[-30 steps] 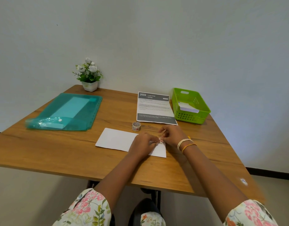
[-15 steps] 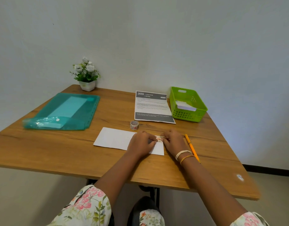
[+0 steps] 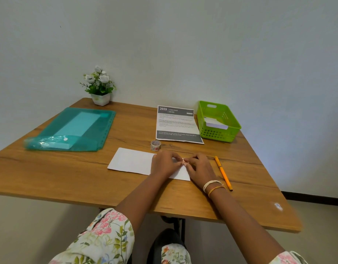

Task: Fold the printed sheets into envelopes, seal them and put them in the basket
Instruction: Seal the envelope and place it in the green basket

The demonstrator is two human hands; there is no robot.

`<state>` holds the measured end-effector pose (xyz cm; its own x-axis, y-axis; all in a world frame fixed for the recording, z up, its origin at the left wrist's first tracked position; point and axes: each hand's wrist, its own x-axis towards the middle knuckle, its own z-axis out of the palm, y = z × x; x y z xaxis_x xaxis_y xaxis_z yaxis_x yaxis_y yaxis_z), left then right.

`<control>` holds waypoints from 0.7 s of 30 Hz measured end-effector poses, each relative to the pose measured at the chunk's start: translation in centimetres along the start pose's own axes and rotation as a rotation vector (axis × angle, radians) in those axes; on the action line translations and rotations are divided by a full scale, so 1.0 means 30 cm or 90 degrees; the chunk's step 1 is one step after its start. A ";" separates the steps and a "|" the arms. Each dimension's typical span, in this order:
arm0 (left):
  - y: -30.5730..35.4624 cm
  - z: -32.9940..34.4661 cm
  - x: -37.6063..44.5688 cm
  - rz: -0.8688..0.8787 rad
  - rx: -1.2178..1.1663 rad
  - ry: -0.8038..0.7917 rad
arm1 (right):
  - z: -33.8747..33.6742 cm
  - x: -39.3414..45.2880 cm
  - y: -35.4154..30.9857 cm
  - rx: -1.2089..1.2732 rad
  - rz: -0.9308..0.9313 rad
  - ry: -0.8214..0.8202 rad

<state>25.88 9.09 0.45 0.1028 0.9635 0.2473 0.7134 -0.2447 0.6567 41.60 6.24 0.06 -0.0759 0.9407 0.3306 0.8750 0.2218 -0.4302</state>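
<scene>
Both hands have barely shifted. Table (image 3: pixel 50 178) bears the envelope (image 3: pixel 132 161) near its front, basket (image 3: pixel 219 134) far right. Left hand (image 3: pixel 163 164) and right hand (image 3: pixel 199 168) pinch a tape piece (image 3: pixel 183 160) on the envelope.

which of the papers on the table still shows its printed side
The printed sheet lying flat beside the green basket, with the dark 2659 header. The folded sheet under both hands shows only blank white.
</scene>
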 end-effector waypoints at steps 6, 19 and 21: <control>-0.004 -0.007 -0.015 0.078 0.124 -0.032 | 0.001 -0.010 -0.007 -0.054 -0.003 -0.002; 0.006 -0.024 -0.075 0.151 0.288 -0.096 | 0.006 -0.060 -0.021 -0.202 -0.068 -0.047; 0.007 -0.025 -0.084 0.155 0.298 -0.101 | 0.012 -0.058 -0.022 -0.217 -0.056 -0.058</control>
<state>25.25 6.54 0.50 0.3812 0.8984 0.2182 0.8840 -0.4233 0.1985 40.99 4.54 -0.53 -0.1868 0.9442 0.2713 0.9712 0.2190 -0.0934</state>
